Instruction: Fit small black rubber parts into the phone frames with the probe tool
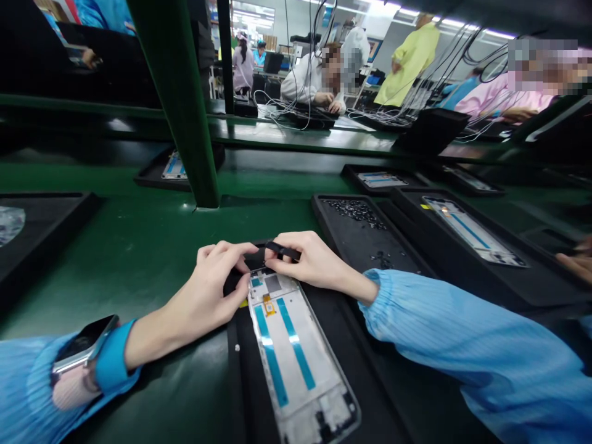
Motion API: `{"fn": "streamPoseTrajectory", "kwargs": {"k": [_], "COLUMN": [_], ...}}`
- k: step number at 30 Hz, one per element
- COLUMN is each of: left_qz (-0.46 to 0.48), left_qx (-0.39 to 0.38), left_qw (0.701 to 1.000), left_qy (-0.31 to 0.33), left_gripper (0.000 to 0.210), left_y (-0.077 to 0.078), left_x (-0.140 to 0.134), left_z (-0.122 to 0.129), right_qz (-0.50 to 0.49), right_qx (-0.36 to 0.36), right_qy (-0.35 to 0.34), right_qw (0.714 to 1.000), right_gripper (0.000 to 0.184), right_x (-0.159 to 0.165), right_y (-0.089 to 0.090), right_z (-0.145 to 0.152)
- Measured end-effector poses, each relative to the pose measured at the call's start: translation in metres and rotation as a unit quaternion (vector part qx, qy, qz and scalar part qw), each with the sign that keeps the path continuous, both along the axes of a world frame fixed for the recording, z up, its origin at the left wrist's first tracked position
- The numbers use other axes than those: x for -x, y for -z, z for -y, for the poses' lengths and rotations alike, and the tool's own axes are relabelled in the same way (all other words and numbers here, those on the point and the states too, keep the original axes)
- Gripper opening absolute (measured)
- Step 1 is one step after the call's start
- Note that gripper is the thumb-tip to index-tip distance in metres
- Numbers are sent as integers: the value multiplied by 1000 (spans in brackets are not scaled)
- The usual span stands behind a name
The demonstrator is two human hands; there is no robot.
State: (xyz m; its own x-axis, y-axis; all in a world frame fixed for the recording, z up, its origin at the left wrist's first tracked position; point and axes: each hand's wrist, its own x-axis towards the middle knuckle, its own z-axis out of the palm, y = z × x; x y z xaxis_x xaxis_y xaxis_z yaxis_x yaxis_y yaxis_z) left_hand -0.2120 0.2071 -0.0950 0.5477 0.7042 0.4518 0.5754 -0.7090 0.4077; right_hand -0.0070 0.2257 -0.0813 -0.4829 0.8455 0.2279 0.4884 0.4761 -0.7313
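Observation:
A white phone frame (296, 364) with two blue strips lies in a black tray (370, 376) in front of me. My left hand (210, 290) rests on the frame's top left corner, fingers pinched at its upper edge. My right hand (308, 259) meets it there and holds a small flat black part (283, 250) between thumb and fingers just above the frame's top edge. Both arms wear blue sleeves; a watch (83, 351) sits on my left wrist.
A black tray (342, 237) with small dark parts lies to the right, then another tray holding a phone frame (472, 231). A green post (185, 105) stands ahead. Another person's hand (576, 262) is at the right edge. Several workers sit at benches beyond.

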Motion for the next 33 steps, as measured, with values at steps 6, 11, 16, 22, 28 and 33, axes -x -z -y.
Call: {"fn": "streamPoseTrajectory", "kwargs": {"k": [6,11,16,22,28,33], "left_qz": [-9,-26,-20,-14,-13,-9], "left_qx": [6,41,41,19,8,-7], "left_qw": [1000,999,999,1000,1000,1000], "left_qy": [7,-20,-25,-19,-16,0], "left_gripper": [28,20,16,10,9,10], "left_y": [1,0,-1,-2,-3,-2], "left_x": [0,0,0,1,1,3], "left_z": [3,0,-3,-2,-3,-3], "right_qz": [21,12,6,16,17,35], "right_qx": [-45,-69,-86,-102,-112,-123], "right_qy": [-34,-59,-70,-77,-72,-82], "right_qw": [998,996,994,992,991,988], "right_gripper": [5,6,5,5,8,9], "right_x": [0,1,2,4,5,6], "right_y": [0,3,4,2,3,5], "right_z": [4,3,3,4,5,7]}}
